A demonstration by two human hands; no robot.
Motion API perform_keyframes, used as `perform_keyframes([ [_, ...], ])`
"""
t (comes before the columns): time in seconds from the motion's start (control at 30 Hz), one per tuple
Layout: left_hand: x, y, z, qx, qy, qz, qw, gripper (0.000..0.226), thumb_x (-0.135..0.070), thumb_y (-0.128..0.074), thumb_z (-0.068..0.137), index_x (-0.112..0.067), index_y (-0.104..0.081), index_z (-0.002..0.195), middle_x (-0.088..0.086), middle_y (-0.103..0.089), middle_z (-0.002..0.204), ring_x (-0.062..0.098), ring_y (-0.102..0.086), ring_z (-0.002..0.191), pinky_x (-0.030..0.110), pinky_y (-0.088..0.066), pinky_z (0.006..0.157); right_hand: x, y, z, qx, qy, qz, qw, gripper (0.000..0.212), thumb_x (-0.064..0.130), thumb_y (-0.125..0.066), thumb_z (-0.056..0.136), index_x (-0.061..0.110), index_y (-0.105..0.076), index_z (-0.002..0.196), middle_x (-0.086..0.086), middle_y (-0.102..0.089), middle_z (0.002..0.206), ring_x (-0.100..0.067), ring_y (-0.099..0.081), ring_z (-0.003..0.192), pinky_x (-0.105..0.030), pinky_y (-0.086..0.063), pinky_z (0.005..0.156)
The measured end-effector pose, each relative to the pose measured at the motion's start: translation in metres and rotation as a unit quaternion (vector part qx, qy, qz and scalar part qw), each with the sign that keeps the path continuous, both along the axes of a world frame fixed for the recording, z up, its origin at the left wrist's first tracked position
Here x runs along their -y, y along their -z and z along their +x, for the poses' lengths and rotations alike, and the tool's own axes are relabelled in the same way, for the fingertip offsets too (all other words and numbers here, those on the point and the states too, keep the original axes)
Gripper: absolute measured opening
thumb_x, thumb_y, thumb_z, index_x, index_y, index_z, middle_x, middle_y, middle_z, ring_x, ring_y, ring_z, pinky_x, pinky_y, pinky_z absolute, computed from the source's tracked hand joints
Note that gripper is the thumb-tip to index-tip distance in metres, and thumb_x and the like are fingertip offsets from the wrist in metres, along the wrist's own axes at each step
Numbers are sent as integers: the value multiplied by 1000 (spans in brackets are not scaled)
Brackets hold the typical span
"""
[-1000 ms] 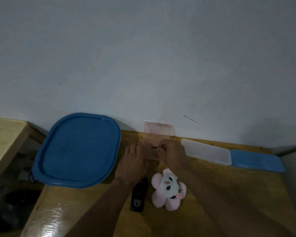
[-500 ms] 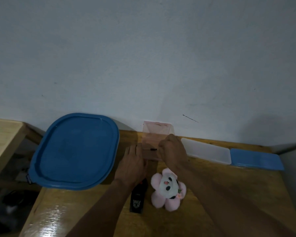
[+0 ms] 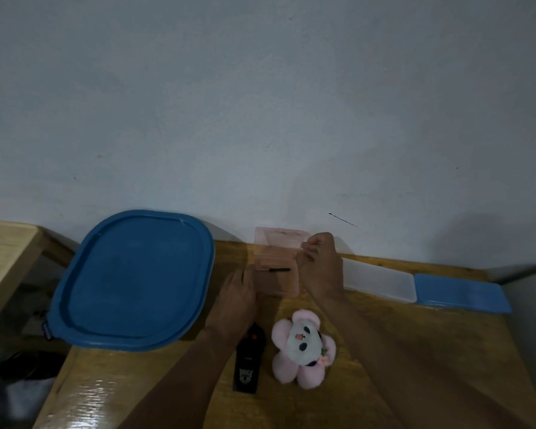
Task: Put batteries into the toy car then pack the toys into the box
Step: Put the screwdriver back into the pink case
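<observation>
A small clear pink case (image 3: 276,281) stands open on the wooden table (image 3: 415,351) against the wall. Its lid (image 3: 279,238) is raised, and a thin dark tool (image 3: 279,270) lies inside the case. My left hand (image 3: 237,292) rests flat against the case's left side. My right hand (image 3: 321,264) pinches the lid's right edge. A black toy car (image 3: 248,360) lies below my left wrist. Next to it, on the right, sits a pink plush panda flower (image 3: 304,348). No batteries are visible.
A large blue lid (image 3: 136,280) covers a container at the left, overhanging the table edge. A clear shallow box (image 3: 381,281) and a blue lid (image 3: 461,294) lie at the right by the wall. Another wooden surface (image 3: 3,252) is far left.
My right hand has let go of the thin dark tool, which now lies in the case, and moved up to the raised lid's right edge. My left hand stayed put.
</observation>
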State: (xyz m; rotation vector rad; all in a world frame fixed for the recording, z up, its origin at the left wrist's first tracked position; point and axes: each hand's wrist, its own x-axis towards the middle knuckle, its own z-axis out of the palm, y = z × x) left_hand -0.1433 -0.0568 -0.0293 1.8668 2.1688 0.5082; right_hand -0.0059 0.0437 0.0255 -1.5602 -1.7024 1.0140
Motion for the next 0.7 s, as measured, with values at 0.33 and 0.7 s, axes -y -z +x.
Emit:
perform_keyframes([
  [0.33, 2, -24, 10, 182, -101, 16, 978, 43, -26, -48, 98, -15, -29, 135, 5, -67, 93, 26, -66, 75, 31, -46, 59, 13, 13, 19, 92, -95, 107, 985, 16, 9, -61, 89, 16, -70, 100, -6, -71, 92, -21, -65, 81, -33, -54, 73],
  [0.7, 4, -32, 13, 151, -80, 19, 985, 16, -15, -54, 91, -13, -57, 106, 1, -62, 90, 14, -59, 77, 20, -39, 63, 27, 14, 32, 148, -191, 71, 968, 29, -2, -61, 80, 10, -72, 104, -13, -66, 106, -26, -62, 96, -29, -49, 84],
])
